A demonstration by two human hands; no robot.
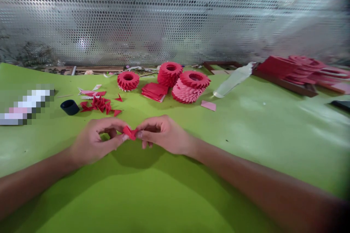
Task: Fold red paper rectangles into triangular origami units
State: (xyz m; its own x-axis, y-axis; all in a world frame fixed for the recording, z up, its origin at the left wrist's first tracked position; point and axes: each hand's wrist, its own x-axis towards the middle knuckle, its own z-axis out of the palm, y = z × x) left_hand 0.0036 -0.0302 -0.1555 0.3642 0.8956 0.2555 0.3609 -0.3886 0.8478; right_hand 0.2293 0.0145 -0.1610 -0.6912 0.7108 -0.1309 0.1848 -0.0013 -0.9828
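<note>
A small folded piece of red paper (130, 133) is held up between my two hands, above the green tabletop (153, 196). My left hand (100, 138) pinches its left end between thumb and forefinger. On the other end, the thumb and fingertips of my right hand (164, 134) are closed. Just beyond my left hand lies a loose heap of folded red paper pieces (100, 104), with a few white and pink ones behind. A stack of flat red paper sheets (154, 91) sits farther back, past my right hand.
Ring-shaped paper models, one small red (128, 81), one taller red (166, 76) and one red-and-pink (190, 89), stand at the back. A dark ring (70, 107) is left. A pink slip (208, 105), a clear plastic sleeve (232, 80) and a brown tray (290, 82) with red paper lie right.
</note>
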